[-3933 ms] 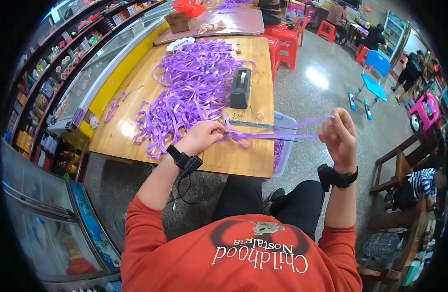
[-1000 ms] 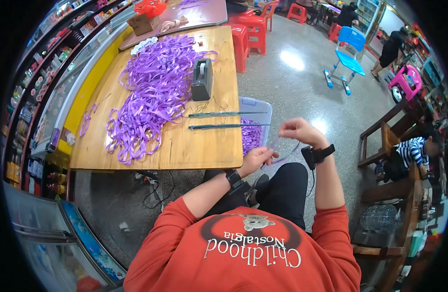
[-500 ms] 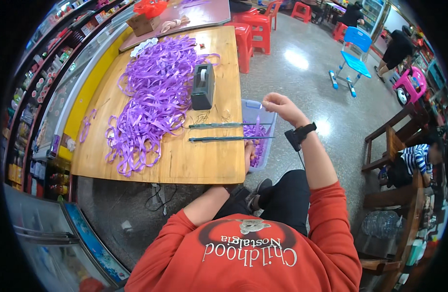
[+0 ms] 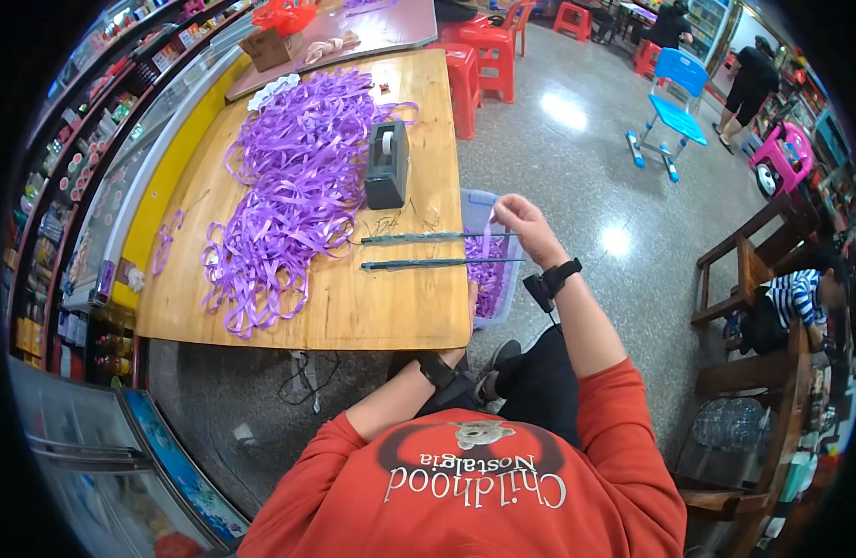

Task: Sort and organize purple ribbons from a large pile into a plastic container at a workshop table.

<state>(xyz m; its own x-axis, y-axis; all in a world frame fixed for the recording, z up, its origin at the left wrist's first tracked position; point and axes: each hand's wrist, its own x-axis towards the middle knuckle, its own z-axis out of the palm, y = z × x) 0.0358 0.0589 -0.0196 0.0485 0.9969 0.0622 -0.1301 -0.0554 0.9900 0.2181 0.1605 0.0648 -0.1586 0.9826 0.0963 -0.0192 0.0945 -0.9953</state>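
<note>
Right grip (image 4: 525, 225) clamped on purple strip (image 4: 488, 226)
Strip hangs lengthwise toward bin (image 4: 512, 290); left grip (image 4: 472, 299) mostly behind bench (image 4: 391, 307), can't tell state

Glossy satin-looking ribbons (image 4: 302, 186) are shining on the smooth wooden table (image 4: 381, 312); past its right edge, a translucent plastic bin (image 4: 511, 293) is showing.

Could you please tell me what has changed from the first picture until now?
The right hand moved left, to the clear bin. The purple ribbon, earlier stretched between both hands, now hangs from its grip above the bin. The left hand went from above the table down past its near edge; mostly hidden, so its grip is unclear. The ribbon pile and tape dispenser stayed.
</note>
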